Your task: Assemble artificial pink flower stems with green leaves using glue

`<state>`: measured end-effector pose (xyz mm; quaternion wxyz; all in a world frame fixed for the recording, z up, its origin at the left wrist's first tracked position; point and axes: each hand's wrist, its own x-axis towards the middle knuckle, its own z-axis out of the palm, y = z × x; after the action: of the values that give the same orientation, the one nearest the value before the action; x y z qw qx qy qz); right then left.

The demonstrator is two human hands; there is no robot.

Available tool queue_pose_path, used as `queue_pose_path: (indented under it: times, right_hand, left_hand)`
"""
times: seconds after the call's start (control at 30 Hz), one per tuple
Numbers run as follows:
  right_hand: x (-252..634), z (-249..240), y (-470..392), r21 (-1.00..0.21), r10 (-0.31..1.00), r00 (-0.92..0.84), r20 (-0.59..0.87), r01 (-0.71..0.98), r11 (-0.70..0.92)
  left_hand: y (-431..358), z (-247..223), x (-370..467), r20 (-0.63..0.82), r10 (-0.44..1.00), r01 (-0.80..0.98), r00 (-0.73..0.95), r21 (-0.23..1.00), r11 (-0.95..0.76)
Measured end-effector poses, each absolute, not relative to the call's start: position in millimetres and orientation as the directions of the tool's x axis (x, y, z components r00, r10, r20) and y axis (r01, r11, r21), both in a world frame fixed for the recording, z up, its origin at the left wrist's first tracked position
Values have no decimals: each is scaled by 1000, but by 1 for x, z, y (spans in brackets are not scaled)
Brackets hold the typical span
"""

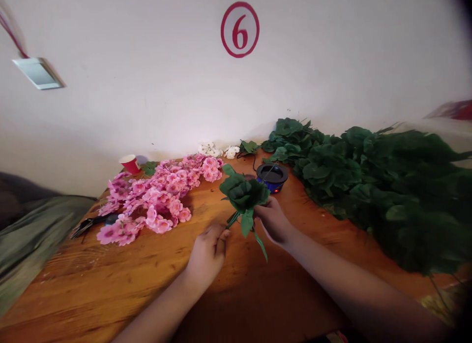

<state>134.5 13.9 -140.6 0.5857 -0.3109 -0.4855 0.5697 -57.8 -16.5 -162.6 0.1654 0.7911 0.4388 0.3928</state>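
My left hand (210, 252) is closed on the stems of a bunch of green artificial leaves (243, 193), held tilted above the wooden table. My right hand (272, 220) is at the right side of the same bunch, its fingers partly hidden behind the leaves, so I cannot tell what they grip. A narrow leaf hangs down between the two hands. Just beyond my right hand stands a small round blue pot with a black rim (273, 175) and a lit red light on its front. A thin stem or stick slants across its opening.
Pink artificial blossoms (162, 188) lie on the left of the wooden table (140, 289). A red paper cup (130, 164) and small white flowers (231, 152) are near the wall. A large heap of green leaves (368, 171) covers the right side. Dark scissors-like tools (90, 224) lie at left.
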Motion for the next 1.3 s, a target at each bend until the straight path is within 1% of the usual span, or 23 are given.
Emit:
queue_pose_path:
  times: [0.13, 0.2, 0.4, 0.5, 0.6, 0.7, 0.87, 1.0, 1.13, 1.3]
  right_hand:
    - [132, -143, 13, -895, 981, -44, 187, -419, 151]
    - [131, -146, 13, -894, 986, -34, 161, -429, 131]
    - [128, -146, 12, -906, 987, -157, 26, -422, -43]
    - [128, -142, 11, -908, 978, -207, -14, -408, -100]
    - [126, -139, 10, -898, 962, -274, -14, -420, -132]
    - [123, -139, 10, -871, 951, -308, -5, -466, -156]
    - [123, -141, 9, -840, 922, -387, 14, -504, -198]
    - [123, -143, 10, -844, 921, -390, 11, -497, -200]
    - [126, -138, 7, -851, 911, -413, -9, -475, -224]
    - [135, -134, 3, -885, 894, -448, 24, -425, -190]
  left_hand:
    - [-17, -160, -59, 510, 802, 562, 311, 582, -588]
    - [-16, -160, -60, 527, 792, 565, 309, 568, -598]
    - [-13, -160, -63, 547, 767, 588, 335, 514, -624]
    - [-13, -158, -63, 528, 774, 592, 349, 516, -619]
    - [-14, -158, -63, 499, 793, 593, 349, 538, -600]
    - [-15, -158, -62, 477, 808, 602, 344, 549, -580]
    - [-18, -161, -61, 486, 812, 620, 323, 539, -570]
    - [-18, -162, -61, 488, 811, 639, 322, 520, -567]
    - [-18, -160, -60, 510, 796, 622, 327, 518, -587]
    - [-20, -155, -59, 540, 773, 582, 334, 526, -620]
